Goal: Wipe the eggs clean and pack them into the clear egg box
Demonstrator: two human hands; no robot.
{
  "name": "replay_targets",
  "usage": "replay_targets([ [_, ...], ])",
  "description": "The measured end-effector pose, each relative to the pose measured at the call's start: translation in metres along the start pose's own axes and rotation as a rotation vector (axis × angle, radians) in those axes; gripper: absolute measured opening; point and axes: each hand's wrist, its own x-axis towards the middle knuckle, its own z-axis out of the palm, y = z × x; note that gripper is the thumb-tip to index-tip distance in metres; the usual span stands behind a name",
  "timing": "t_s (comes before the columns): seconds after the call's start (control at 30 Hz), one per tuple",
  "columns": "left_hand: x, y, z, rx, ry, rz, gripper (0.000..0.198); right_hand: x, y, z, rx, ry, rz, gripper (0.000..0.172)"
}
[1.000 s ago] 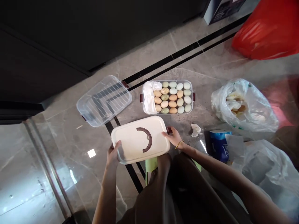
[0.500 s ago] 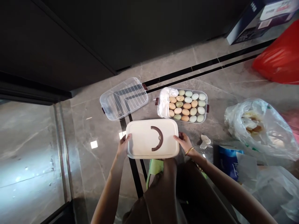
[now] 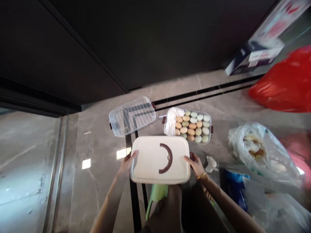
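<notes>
cream plastic lid (image 3: 149, 158), just on the near side of the egg box (image 3: 210, 127), pinched at its short ends by the left hand (image 3: 126, 163) and right hand (image 3: 197, 165); likely light, stiff and slippery, best held at those ends.

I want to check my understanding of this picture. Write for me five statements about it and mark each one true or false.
1. The left hand and the right hand hold the cream lid at opposite ends. True.
2. The brown handle on the lid is straight. False: the brown handle is curved.
3. White padding lies at one end of the egg container. True.
4. The gold bracelet is on the left wrist. False: the gold bracelet is on the right wrist.
5. The red bag is farther right in the picture than the egg container. True.
</notes>
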Motion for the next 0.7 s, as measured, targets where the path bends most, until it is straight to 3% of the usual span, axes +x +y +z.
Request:
replay_targets([
  [0.13, -0.020, 0.031, 0.014, -0.008, -0.103, 0.016, 0.042, -0.001, -0.040, -0.007, 0.056, -0.066, -0.014, 0.038],
  [0.4, -0.064, 0.118, 0.063, -0.147, -0.449, 0.125, 0.083, -0.017, -0.157, -0.038, 0.248, -0.023, 0.066, 0.068],
  [0.57, -0.086, 0.151, 0.108, -0.230, -0.485, 0.167, 0.080, -0.025, -0.178, -0.058, 0.462, -0.041, -0.098, 0.061],
  [0.7, -0.104, 0.170, 0.140, -0.251, -0.486, 0.199, 0.064, -0.032, -0.180, -0.046, 0.646, 0.014, -0.289, 0.063],
])
